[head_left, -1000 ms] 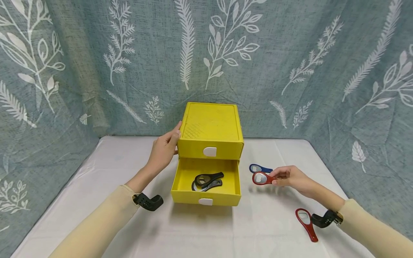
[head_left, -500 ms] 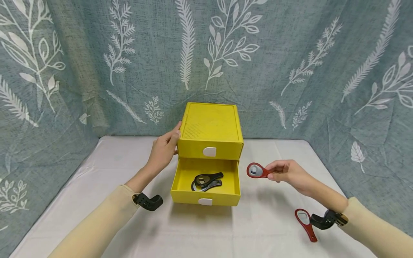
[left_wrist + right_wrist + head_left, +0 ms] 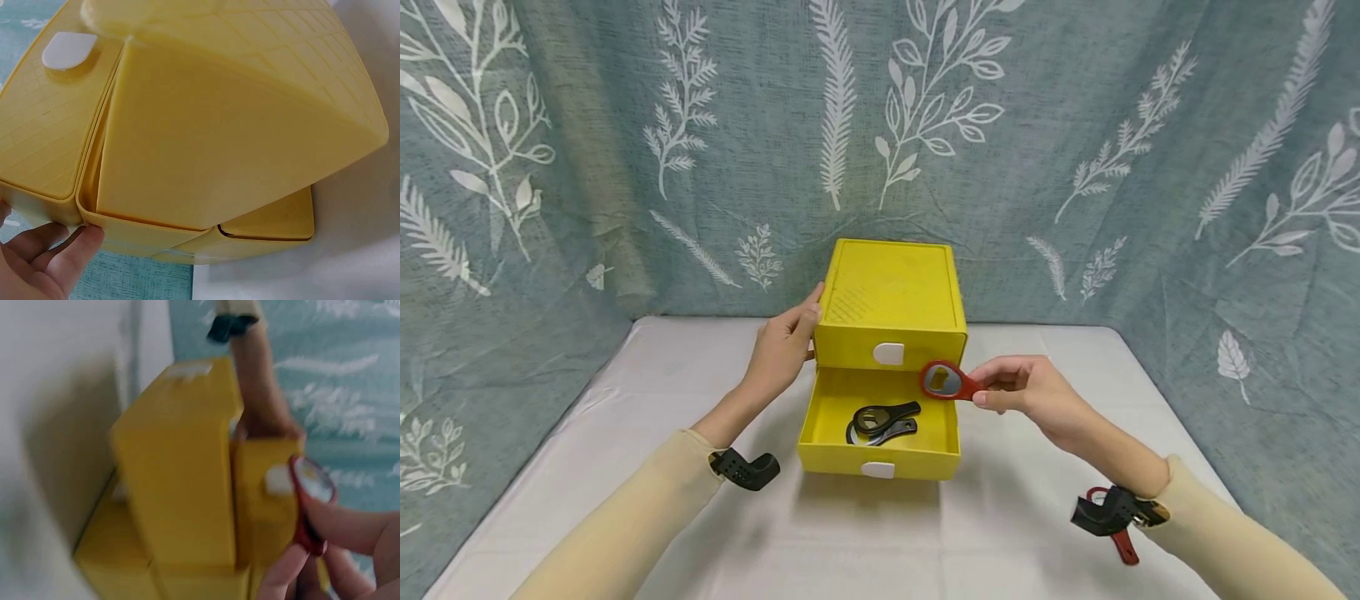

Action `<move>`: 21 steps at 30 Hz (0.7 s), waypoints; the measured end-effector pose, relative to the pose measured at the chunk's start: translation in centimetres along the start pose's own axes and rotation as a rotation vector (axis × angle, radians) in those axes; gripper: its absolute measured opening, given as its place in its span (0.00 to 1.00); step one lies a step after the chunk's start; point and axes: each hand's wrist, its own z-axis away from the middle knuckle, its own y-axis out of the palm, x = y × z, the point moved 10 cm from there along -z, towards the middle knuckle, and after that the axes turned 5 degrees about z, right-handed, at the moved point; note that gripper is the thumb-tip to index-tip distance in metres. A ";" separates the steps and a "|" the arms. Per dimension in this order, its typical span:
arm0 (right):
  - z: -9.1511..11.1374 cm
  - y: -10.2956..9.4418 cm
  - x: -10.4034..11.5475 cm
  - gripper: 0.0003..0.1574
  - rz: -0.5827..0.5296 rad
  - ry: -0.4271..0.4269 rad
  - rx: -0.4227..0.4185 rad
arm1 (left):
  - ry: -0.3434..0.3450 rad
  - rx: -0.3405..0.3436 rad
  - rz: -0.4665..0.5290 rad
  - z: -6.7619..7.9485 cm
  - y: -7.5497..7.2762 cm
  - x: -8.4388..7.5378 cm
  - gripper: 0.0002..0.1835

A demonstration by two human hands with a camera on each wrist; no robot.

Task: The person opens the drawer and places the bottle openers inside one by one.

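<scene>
Drawer unit (image 3: 178,494) — blurred in right wrist view.

Before you are four bottle openers: two red bottle openers (image 3: 942,381) and two black bottle openers (image 3: 892,412). You have one yellow drawer cabinet (image 3: 895,283) with two drawers (image 3: 838,460) and two white pull tabs (image 3: 889,354). You also show two hands (image 3: 780,348) and two black wrist cameras (image 3: 746,469).
</scene>
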 end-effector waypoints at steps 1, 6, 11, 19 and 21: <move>-0.1 0.6 0.3 0.18 0.007 -0.001 -0.006 | 0.000 0.001 0.002 0.0 0.0 0.0 0.29; -1.2 3.4 1.8 0.13 0.093 -0.035 -0.019 | 0.002 0.000 0.003 0.1 0.0 0.0 0.30; -1.9 5.3 2.3 0.11 0.134 -0.046 -0.019 | 0.009 0.005 0.002 -0.1 0.1 -0.1 0.29; -2.7 6.3 2.0 0.16 0.132 -0.054 -0.026 | 0.010 0.010 -0.001 -0.1 0.2 0.0 0.30; -2.7 6.2 2.1 0.18 0.141 -0.078 -0.030 | 0.008 0.015 0.006 -0.1 0.3 0.0 0.30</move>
